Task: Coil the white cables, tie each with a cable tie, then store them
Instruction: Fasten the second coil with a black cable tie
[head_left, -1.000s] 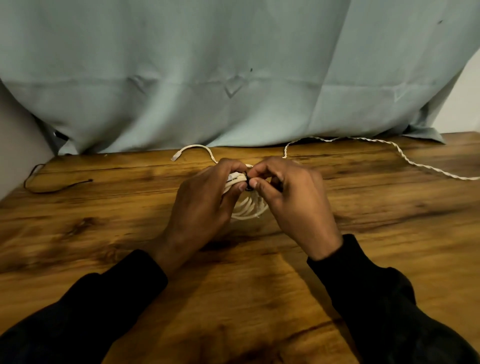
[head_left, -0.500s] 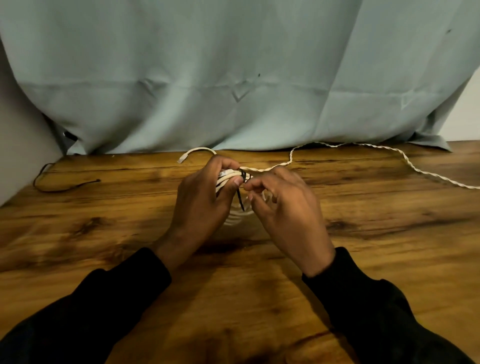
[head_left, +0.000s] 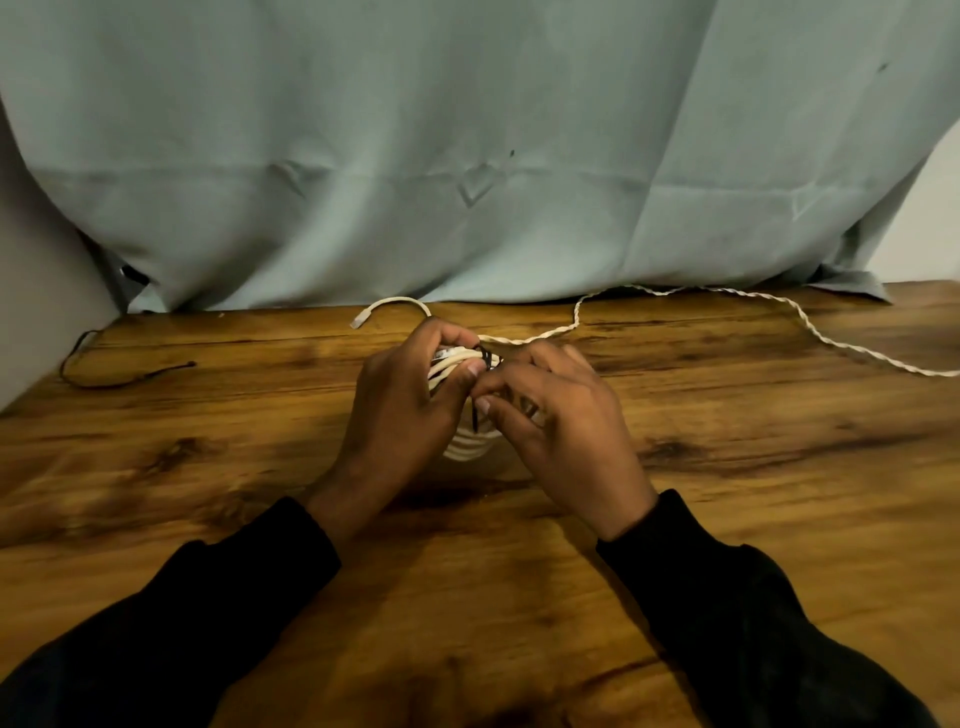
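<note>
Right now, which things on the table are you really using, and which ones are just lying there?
In use:
- coiled white cable, gripped by the left hand
- black cable tie round the coil, pinched by the right hand
- twisted white cable, waiting its turn

Just lying there:
- thin black cord at the far left
- blue-grey cloth behind the wooden table

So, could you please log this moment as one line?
left hand: grips white coil | right hand: pinches black tie | stage: tying

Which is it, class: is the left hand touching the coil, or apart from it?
Touching. The head view shows the left hand wrapped round the coil, thumb pressed on its white strands beside the black tie.
</note>
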